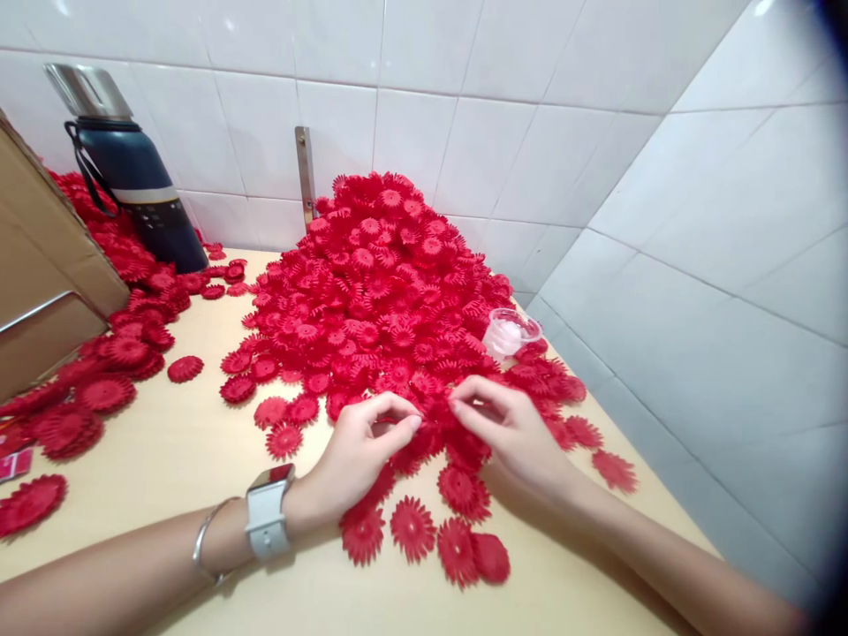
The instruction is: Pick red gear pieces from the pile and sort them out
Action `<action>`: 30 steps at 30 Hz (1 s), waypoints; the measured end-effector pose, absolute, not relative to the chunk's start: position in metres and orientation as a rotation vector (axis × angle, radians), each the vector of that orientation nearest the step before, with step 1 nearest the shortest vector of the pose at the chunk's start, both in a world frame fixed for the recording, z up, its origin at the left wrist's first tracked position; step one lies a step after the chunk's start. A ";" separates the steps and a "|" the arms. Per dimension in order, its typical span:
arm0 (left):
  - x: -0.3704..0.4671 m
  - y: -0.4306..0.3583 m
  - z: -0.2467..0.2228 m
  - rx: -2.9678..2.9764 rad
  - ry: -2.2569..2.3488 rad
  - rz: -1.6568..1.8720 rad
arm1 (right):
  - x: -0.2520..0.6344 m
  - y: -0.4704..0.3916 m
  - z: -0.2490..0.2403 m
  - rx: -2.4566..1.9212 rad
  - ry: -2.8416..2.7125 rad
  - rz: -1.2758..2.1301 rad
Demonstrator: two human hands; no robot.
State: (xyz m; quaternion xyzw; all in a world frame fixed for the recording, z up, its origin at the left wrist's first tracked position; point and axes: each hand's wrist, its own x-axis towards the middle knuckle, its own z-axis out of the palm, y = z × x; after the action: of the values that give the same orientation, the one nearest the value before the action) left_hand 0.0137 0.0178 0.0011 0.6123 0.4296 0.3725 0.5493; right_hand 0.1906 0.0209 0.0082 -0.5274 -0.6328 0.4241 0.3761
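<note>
My left hand (371, 446), with a pale smartwatch and a silver bangle at the wrist, is in front of a heap of red paper-like flower pieces (377, 283). Its thumb and forefinger are pinched together. Facing it across a small gap, my right hand (507, 428) is closed in a similar pinch. Red pieces lie behind and between the fingertips, so what each pinch holds cannot be made out. Several loose fringed flower discs (412, 530) lie flat on the table just below the hands.
A clear plastic cup (510, 334) with something whitish inside sits at the heap's right side. To the left stand a dark blue flask (142, 177) and a cardboard box (46, 274), with more red flower pieces (109, 393) around them. White tiled walls (424, 132) border the pale table (199, 477).
</note>
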 end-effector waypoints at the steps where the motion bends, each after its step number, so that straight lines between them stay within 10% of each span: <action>1: 0.013 0.017 0.001 1.441 1.025 0.884 | 0.194 0.025 0.007 -1.376 -1.544 1.040; 9: 0.013 0.017 0.002 1.402 1.070 0.878 | 0.225 0.053 -0.002 -1.427 -1.397 0.692; 30: 0.015 0.016 0.005 1.481 0.994 0.853 | 0.188 0.016 0.006 -1.261 -1.715 1.279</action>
State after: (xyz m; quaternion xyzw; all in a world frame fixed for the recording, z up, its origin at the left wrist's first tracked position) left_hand 0.0152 0.0165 0.0045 0.6255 0.4200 0.3604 0.5500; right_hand 0.1877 0.0161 0.0065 -0.4806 -0.6534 0.4875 0.3232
